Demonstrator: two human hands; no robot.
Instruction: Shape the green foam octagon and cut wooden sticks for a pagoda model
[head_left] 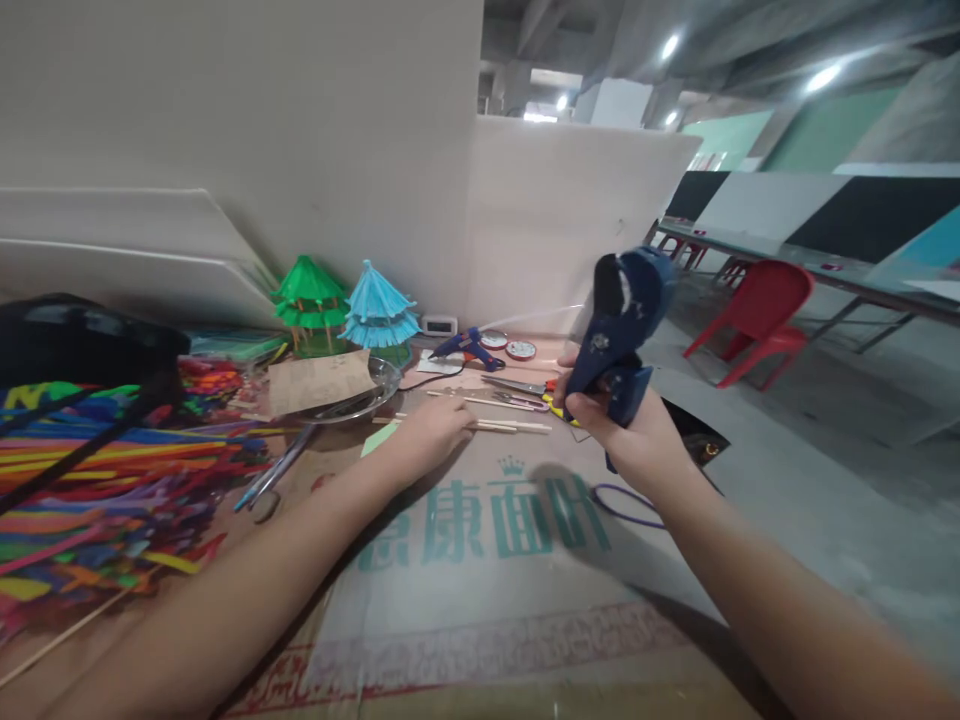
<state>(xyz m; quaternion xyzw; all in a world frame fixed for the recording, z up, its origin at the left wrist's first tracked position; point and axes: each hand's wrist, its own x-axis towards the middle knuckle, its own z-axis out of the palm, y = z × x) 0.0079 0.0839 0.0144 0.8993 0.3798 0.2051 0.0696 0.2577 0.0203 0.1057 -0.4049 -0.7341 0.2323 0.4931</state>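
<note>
While the right hand (637, 435) holds a dark blue tool (626, 330) up above the cardboard (487, 620), its fingers wrapped around the handle, the left hand (435, 432) lies at the wooden sticks (517, 428), fingers bunched narrow; I cannot tell whether they pinch one. These sticks lie on the cardboard, reaching out to the right of those fingertips, with scissors (517, 384) just beyond. Handling both well calls, I judge, for a firm wrist under the bulky tool, its head away from the left fingers, and a light touch that doesn't scatter the thin sticks.
</note>
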